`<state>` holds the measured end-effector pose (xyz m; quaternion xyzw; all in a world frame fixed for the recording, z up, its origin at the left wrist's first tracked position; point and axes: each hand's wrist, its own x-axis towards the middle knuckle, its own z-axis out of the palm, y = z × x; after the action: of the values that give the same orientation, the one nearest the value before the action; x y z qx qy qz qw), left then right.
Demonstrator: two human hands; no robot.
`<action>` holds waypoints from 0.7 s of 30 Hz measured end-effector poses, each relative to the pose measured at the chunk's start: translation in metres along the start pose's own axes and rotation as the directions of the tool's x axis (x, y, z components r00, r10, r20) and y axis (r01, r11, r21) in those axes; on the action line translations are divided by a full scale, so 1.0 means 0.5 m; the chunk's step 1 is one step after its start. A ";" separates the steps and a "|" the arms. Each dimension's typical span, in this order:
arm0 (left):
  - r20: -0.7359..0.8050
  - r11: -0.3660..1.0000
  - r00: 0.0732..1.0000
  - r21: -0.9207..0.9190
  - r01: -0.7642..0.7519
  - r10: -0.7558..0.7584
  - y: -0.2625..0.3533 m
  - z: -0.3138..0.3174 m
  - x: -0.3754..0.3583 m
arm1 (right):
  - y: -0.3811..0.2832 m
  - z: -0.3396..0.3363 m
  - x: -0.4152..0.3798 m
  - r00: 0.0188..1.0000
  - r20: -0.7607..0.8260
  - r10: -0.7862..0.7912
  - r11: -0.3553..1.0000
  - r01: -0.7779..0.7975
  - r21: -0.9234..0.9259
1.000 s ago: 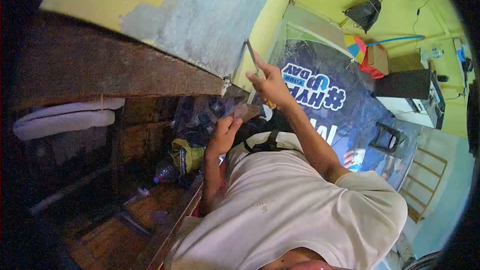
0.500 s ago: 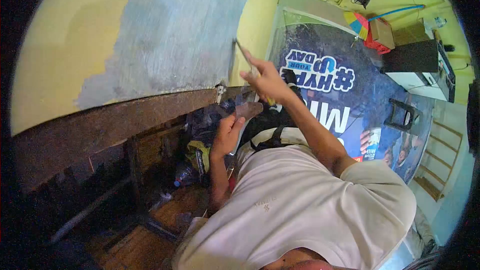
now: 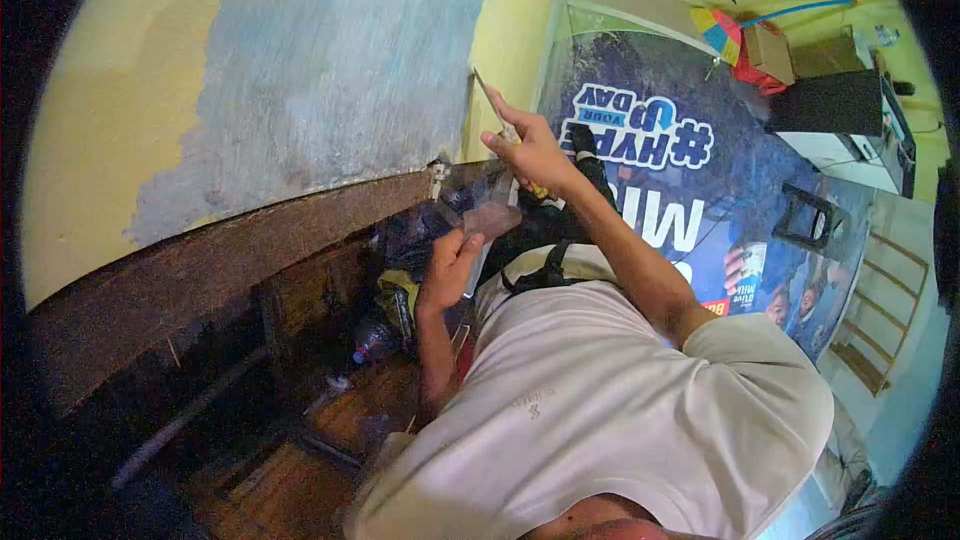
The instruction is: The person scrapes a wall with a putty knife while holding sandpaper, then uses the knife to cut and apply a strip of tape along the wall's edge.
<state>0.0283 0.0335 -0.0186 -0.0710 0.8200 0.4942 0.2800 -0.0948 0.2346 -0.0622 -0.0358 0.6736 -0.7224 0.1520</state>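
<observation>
My right hand (image 3: 540, 155) is closed round a thin scraper (image 3: 488, 92) with a yellow-ended handle. The scraper's blade meets the wall (image 3: 330, 80) at the edge between a grey-blue patch and yellow paint. Lower and to the left, my left hand (image 3: 447, 275) grips a flat tool (image 3: 476, 265), its end covered by a brownish, smeared face. The flat tool is held apart from the wall, just below a small metal fitting (image 3: 438, 176) at the corner of the wall's bottom edge.
Along the wall's bottom runs a brown wooden beam (image 3: 250, 220). Below are dark clutter and a plastic bottle (image 3: 372, 342). To the right are a large printed banner (image 3: 640, 220), a black stool (image 3: 808, 217), a wooden rack (image 3: 880, 310) and a cardboard box (image 3: 768, 52).
The view has shifted slightly, so the wall and beam sit a little further left. The scraper's tip stays near the patch's right edge, and both hands keep their holds.
</observation>
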 end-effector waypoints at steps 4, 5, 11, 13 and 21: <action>-0.142 0.976 0.983 -0.168 -0.140 0.116 -0.082 0.021 -0.003 | 0.073 0.026 0.026 0.860 -0.057 -0.506 0.844 0.481 -0.240; -0.156 0.978 0.982 -0.158 -0.134 0.109 -0.101 0.021 -0.004 | 0.074 0.026 0.026 0.869 -0.068 -0.490 0.855 0.465 -0.229; -0.162 0.979 0.982 -0.160 -0.127 0.101 -0.145 0.013 0.006 | -0.007 0.013 0.000 0.996 0.022 -0.091 0.996 0.091 0.010; -0.167 0.979 0.982 -0.166 -0.122 0.094 -0.144 0.014 0.009 | -0.017 0.023 0.033 0.900 -0.062 -0.432 0.889 0.412 -0.201; -0.170 0.988 0.976 -0.045 -0.145 0.135 -0.104 0.009 0.006 | 0.024 0.014 0.001 0.982 0.033 -0.187 0.973 0.189 -0.134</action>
<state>0.0481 0.0116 -0.0620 -0.0622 0.8289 0.5284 0.1728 -0.0912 0.2269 -0.0736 -0.1170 0.7136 -0.6853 0.0869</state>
